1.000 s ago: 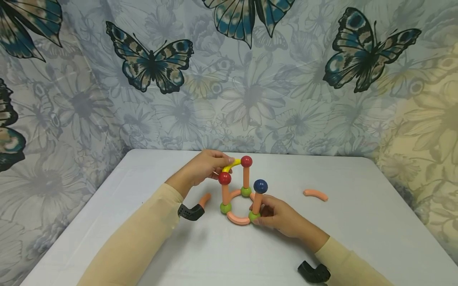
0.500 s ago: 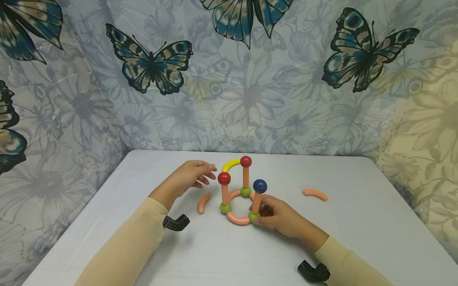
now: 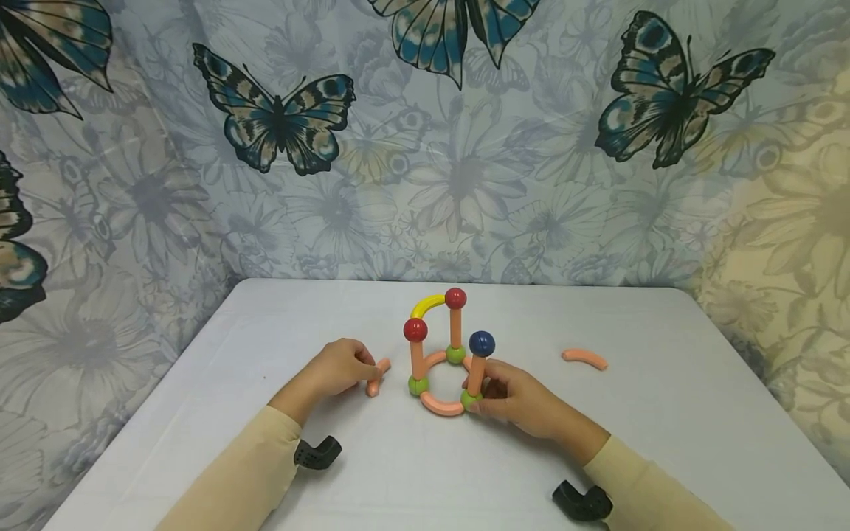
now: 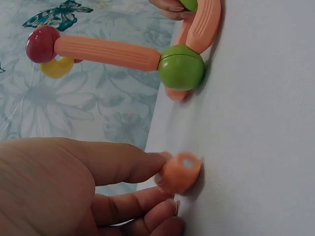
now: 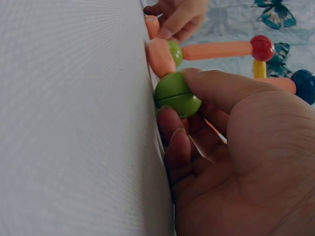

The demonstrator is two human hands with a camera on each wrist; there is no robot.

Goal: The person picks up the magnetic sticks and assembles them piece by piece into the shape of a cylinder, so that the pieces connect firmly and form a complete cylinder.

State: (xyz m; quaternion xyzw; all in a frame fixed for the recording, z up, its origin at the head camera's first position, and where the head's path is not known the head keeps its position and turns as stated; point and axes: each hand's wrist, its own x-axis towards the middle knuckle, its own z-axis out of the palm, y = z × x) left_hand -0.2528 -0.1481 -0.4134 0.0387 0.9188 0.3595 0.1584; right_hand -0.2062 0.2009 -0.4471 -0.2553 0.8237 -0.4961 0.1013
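A magnetic stick-and-ball frame stands on the white table: a ring of curved orange sticks (image 3: 441,405) joined by green balls, with three upright orange sticks. Two uprights carry red balls (image 3: 415,330), bridged by a yellow curved stick (image 3: 425,303); the front right one, slightly tilted, bears a blue ball (image 3: 482,344). My right hand (image 3: 521,402) grips the green ball (image 5: 174,93) under the blue-topped upright. Left of the frame, my left hand (image 3: 344,366) pinches a loose curved orange stick (image 4: 182,174) between thumb and fingers, low at the tabletop.
Another loose curved orange stick (image 3: 584,359) lies on the table (image 3: 664,413) to the right of the frame. Behind the table's far edge hangs a butterfly-patterned cloth (image 3: 465,169). A black wrist device sits at each sleeve.
My left hand has let go of the yellow curved stick, drawn back left and come down onto the loose orange stick. The right hand keeps its hold on the green ball.
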